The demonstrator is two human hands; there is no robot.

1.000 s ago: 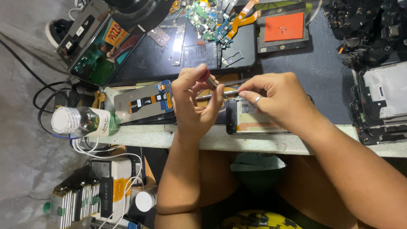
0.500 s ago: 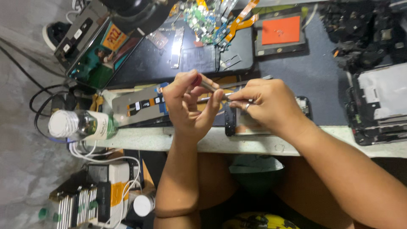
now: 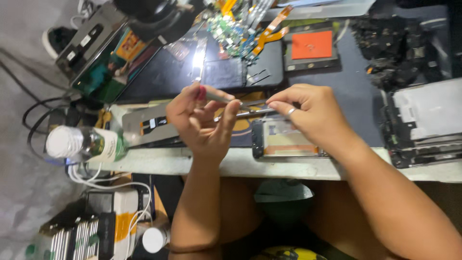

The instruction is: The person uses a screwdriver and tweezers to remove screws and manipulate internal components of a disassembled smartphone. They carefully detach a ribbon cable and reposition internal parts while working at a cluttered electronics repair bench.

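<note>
My left hand (image 3: 204, 120) is raised above the bench edge, its fingers pinched on the end of a thin metal tool (image 3: 221, 98). My right hand (image 3: 315, 115) grips a slim metal tool like tweezers (image 3: 245, 114), whose tip reaches my left fingertips. Just below my right hand an opened phone (image 3: 284, 139) lies flat on the dark work mat (image 3: 346, 86). What sits between the two tool tips is too small to make out.
A white-capped green bottle (image 3: 84, 143) lies on its side at the bench's left end. Circuit boards and flex cables (image 3: 240, 26) lie at the back beside an orange-faced part (image 3: 312, 45). Dismantled phone frames (image 3: 426, 120) sit at right. Cables and boxes (image 3: 96, 226) crowd the floor.
Both hands stayed together over the phone; my left fingers shifted on the thin tool and the view drifted slightly.
</note>
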